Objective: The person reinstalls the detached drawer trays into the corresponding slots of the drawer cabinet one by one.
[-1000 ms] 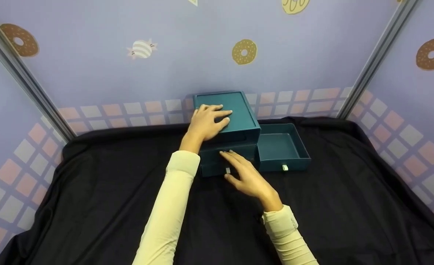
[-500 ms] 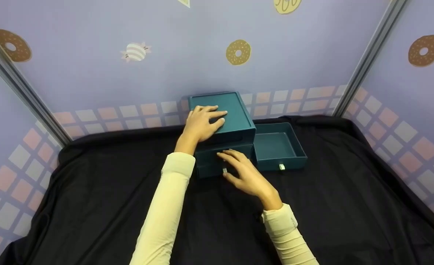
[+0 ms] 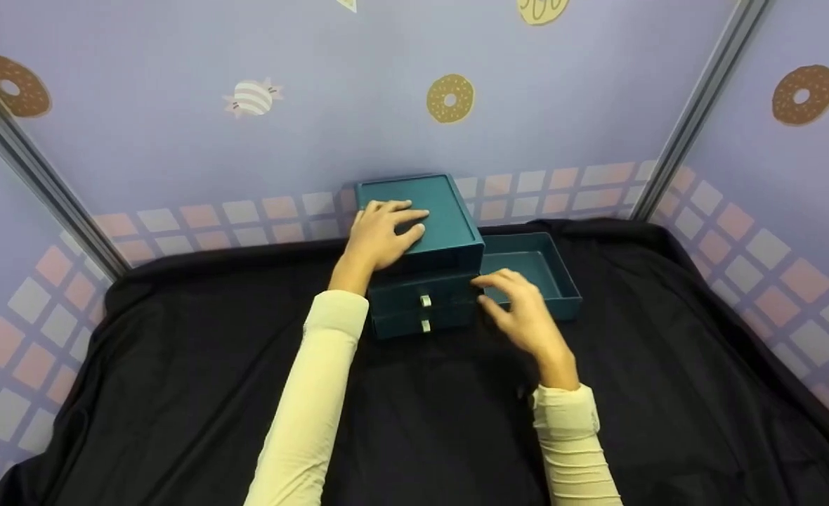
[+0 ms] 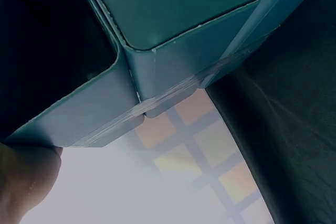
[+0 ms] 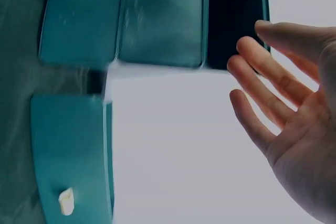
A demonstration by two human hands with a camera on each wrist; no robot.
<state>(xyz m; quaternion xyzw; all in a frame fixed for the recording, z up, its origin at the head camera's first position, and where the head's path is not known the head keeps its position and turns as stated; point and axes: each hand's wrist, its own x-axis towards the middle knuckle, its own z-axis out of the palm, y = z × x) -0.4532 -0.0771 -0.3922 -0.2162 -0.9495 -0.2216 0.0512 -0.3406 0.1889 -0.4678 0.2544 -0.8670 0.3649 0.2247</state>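
A teal drawer cabinet (image 3: pixel 465 208) stands against the back wall. Its top slot (image 5: pixel 236 19) gapes dark, while the two lower drawers are pushed in, each with a small pale pull tab (image 3: pixel 426 301). My left hand (image 3: pixel 379 235) rests on the cabinet's top with fingers spread; in the left wrist view a bit of that hand (image 4: pixel 31 177) shows by the slot's edge. My right hand (image 3: pixel 527 316) is at the cabinet's right front edge, fingers loosely bent and holding nothing. It overlaps a loose teal drawer (image 3: pixel 562 308) lying beside the cabinet.
Black cloth (image 3: pixel 197 372) covers the table, with folds along its edges. A lilac wall (image 3: pixel 358 105) with printed doughnuts and tiles closes off the back, and side walls meet it at grey metal posts (image 3: pixel 702 105).
My right hand has moved right, from the front of the middle drawer to the cabinet's right edge, uncovering the middle pull tab. My left hand has stayed on top. The view has shifted slightly.
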